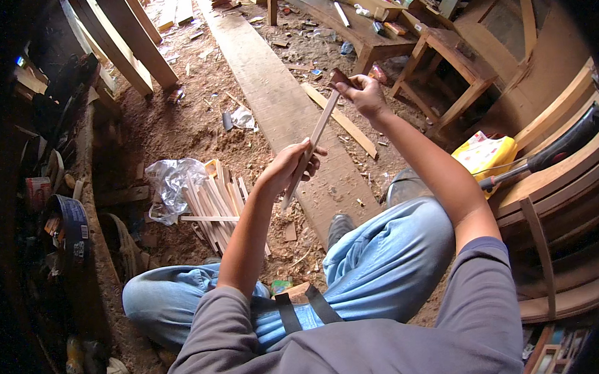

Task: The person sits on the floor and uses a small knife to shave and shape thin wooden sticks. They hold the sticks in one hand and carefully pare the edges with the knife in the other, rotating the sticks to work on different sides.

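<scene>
A thin wooden strip (321, 125) slants up and to the right in front of me. My left hand (289, 166) is closed around its lower part, with the end sticking out below the fingers. At the upper end, my right hand (364, 97) pinches a small brown piece (338, 78) that looks like folded sandpaper, against or around the strip. The fingers partly hide how the two meet. On the ground to the left of my left forearm lies a loose pile of similar wooden strips (212, 204).
A long plank (259, 64) runs across the littered dirt floor, with a narrower board (340, 120) beside it. Crumpled clear plastic (171, 187) touches the strip pile. A low wooden table (317, 13) and stool (456, 77) stand far right; curved wooden pieces (556, 173) and a yellow bag (485, 155) are nearer.
</scene>
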Motion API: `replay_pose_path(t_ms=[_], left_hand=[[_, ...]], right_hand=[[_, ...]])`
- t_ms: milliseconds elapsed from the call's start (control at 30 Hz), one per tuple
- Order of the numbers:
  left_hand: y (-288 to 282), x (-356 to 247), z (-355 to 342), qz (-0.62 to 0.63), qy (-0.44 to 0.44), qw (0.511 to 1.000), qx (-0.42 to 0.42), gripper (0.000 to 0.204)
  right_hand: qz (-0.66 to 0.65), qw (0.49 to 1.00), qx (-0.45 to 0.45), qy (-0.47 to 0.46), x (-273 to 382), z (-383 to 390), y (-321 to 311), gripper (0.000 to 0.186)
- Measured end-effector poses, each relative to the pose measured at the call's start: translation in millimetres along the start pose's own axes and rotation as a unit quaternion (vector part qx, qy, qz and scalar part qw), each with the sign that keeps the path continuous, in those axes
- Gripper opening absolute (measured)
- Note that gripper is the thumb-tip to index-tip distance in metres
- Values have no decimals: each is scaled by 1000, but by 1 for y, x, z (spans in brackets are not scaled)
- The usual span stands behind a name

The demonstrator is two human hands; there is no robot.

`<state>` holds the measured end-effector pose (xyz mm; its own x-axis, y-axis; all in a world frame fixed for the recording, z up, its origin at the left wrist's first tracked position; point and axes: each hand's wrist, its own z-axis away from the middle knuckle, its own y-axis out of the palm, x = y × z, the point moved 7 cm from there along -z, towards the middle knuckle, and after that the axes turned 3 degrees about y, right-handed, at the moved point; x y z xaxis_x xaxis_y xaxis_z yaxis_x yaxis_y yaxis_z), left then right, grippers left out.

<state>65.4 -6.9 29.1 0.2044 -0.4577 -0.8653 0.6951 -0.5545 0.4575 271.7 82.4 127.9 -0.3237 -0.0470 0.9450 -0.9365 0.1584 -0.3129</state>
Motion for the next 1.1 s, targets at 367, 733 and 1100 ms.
replay_pose_path(t_ms=[367, 733, 1100], left_hand=[[-2, 7, 6, 137, -25, 977, 160, 48], [14, 3, 4, 79, -14, 993, 90, 43], [14, -16, -3, 42, 106, 993, 5, 44]], right_hand=[[-115, 985, -92, 91, 0, -2, -43, 13], [-257, 963, 1, 82, 10, -3, -37, 11], [104, 982, -70, -141, 49, 14, -20, 30]])
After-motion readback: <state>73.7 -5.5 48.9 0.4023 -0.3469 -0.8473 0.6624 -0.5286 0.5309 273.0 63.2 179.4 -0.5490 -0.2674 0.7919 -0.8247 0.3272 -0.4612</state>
